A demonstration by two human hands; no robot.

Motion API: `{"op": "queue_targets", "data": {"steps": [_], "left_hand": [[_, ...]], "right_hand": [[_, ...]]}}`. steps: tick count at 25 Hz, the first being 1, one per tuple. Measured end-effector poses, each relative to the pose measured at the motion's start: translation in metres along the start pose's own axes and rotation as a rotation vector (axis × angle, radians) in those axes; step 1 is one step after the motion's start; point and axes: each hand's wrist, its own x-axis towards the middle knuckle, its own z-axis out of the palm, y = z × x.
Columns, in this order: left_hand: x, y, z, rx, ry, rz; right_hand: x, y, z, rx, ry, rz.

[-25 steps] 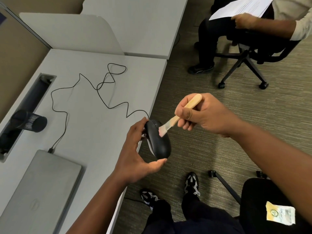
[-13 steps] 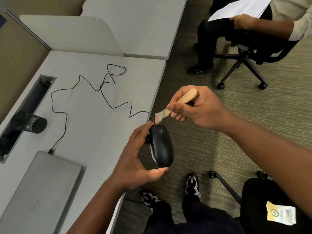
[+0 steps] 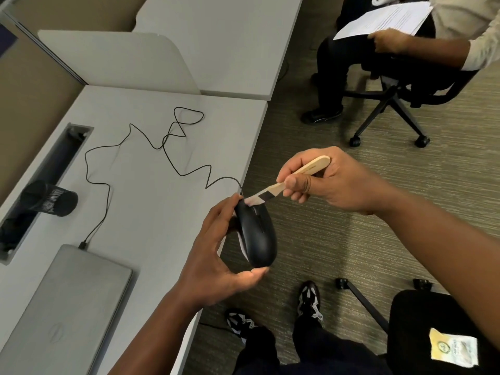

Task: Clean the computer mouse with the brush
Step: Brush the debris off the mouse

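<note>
Since half a second ago the brush has dropped from just above the mouse's front to touch it, its pale bristles now pressed against the cable end of the black wired mouse.

On the right hand, the thumb and curled fingers pinch the flat wooden handle about midway, the butt end sticking out past the knuckles. On the left hand, the thumb props the mouse's rear from below while the spread fingers clamp its far side near the front, so the mouse hangs in the air, tilted on edge, just beyond the desk edge and over the carpet.

Judging by its look, the mouse is a light, rigid plastic shell with a smooth, somewhat slippery back; gripping it by the two sides, as now, keeps the top and the wheel slot free for bristles. The bristles look soft and bend easily, so light strokes should do.

Outward from the fingers, the thin cable trails in loose loops across the desk to a closed laptop. It is limp and could tug if the mouse is swung wide.
</note>
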Motion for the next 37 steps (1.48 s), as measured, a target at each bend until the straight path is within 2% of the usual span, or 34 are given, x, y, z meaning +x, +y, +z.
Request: {"op": "queue_targets", "data": {"steps": [5, 8, 13, 21, 23, 27, 30, 32, 33, 35, 37], "left_hand": [[-0.002, -0.003, 0.002, 0.000, -0.028, -0.023], [-0.001, -0.004, 0.002, 0.025, -0.044, -0.038], [0.002, -0.007, 0.004, 0.079, -0.073, -0.056], [0.010, -0.002, 0.002, 0.107, -0.144, -0.090], [0.009, -0.002, 0.003, 0.109, -0.180, -0.085], [0.008, 0.000, 0.002, 0.105, -0.210, -0.117], [0.007, 0.000, 0.000, 0.089, -0.209, -0.142], [0.006, 0.001, -0.001, 0.077, -0.208, -0.137], [0.005, 0.002, -0.002, 0.075, -0.210, -0.132], [0.004, 0.003, -0.002, 0.073, -0.221, -0.127], [0.001, 0.003, -0.002, 0.062, -0.224, -0.122]], "right_hand": [[0.001, -0.004, -0.010, -0.023, -0.046, 0.022], [0.002, -0.007, -0.010, -0.123, -0.081, 0.037], [0.004, -0.014, 0.002, -0.091, 0.082, 0.038], [0.017, -0.016, 0.019, -0.068, -0.021, 0.162], [0.025, -0.013, 0.020, -0.106, 0.022, 0.131], [0.027, -0.006, 0.020, -0.265, 0.126, -0.057], [0.024, -0.010, 0.016, -0.037, -0.022, 0.052], [0.024, -0.009, 0.015, -0.016, -0.171, 0.169], [0.025, -0.005, 0.016, -0.035, -0.181, 0.200], [0.027, 0.001, 0.020, -0.060, -0.062, 0.206], [0.026, 0.008, 0.023, -0.116, 0.115, 0.120]]}}
